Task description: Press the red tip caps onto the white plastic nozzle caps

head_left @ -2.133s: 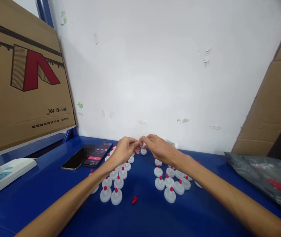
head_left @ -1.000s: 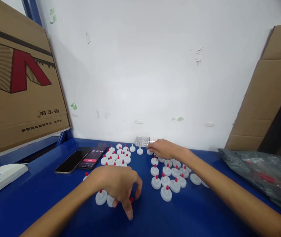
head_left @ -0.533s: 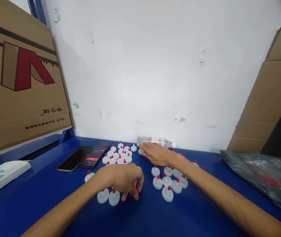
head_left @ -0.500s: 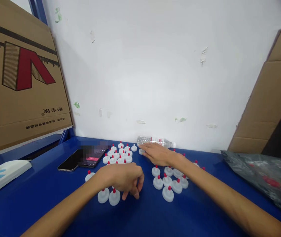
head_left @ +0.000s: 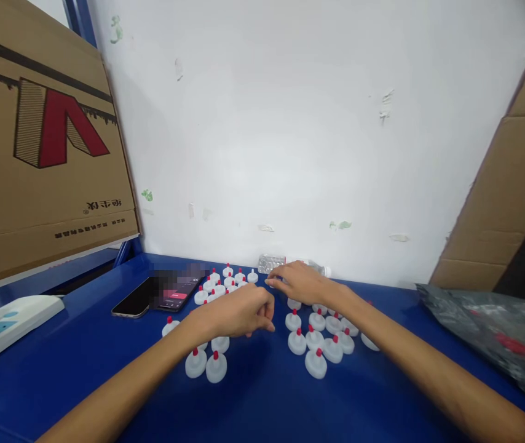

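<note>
Several white nozzle caps with red tips stand upright in two groups, a left group (head_left: 216,368) and a right group (head_left: 316,364). My left hand (head_left: 244,307) is curled above the right side of the left group, knuckles up; any object inside the fingers is hidden. Farther back, my right hand (head_left: 302,282) reaches left with fingers extended and apart, low over the table beyond the right group. Its fingertips are beside a cap mostly hidden beneath them. A plain white cap without red (head_left: 252,276) stands at the back of the left group.
A clear plastic bottle (head_left: 272,263) lies along the wall behind my right hand. Two phones (head_left: 133,298) lie at left, near a white power strip (head_left: 13,320). A grey plastic bag (head_left: 484,332) sits at right. Cardboard (head_left: 73,203) stands on both sides of the blue table (head_left: 262,400).
My left hand has lifted and moved slightly away from me, its fingers drawn in from pointing down. My right hand has shifted slightly right, its fingers more bent. The view has shifted a little.
</note>
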`<state>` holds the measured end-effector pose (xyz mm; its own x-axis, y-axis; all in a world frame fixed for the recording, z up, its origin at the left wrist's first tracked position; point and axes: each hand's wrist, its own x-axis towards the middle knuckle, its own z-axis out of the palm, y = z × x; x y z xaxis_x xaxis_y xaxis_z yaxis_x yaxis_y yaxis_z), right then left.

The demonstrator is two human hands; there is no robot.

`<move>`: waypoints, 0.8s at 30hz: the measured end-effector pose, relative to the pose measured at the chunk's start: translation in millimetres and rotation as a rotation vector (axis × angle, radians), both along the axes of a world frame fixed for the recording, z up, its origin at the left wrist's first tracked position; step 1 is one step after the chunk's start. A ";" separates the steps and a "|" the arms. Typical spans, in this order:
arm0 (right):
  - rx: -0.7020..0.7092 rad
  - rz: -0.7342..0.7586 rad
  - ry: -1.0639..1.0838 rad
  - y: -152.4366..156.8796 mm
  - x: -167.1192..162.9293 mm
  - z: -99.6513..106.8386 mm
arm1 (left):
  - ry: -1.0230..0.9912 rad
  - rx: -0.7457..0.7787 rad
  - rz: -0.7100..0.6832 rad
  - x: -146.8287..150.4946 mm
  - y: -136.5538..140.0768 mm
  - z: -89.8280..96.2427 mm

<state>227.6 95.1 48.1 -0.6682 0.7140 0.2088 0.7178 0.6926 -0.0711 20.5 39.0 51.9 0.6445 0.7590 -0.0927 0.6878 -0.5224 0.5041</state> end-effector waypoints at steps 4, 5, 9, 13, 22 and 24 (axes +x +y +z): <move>0.058 -0.055 0.049 -4.5 1.9 11.4 | -0.074 0.163 0.024 0.7 5.1 1.2; 0.066 -0.055 0.058 -5.3 2.2 13.1 | -0.072 0.174 0.023 0.6 5.8 1.1; 0.085 -0.053 0.075 -8.2 1.7 15.0 | -0.029 0.190 0.000 -1.1 8.1 -3.0; 0.081 -0.031 0.080 -9.5 0.5 13.3 | -0.011 0.302 0.044 -2.5 10.0 -6.7; 0.069 0.083 0.208 -2.0 5.7 15.3 | -0.046 0.515 0.242 -6.3 17.4 3.0; 0.065 0.101 0.231 -2.6 6.5 18.4 | -0.069 0.535 0.288 -7.3 18.0 6.5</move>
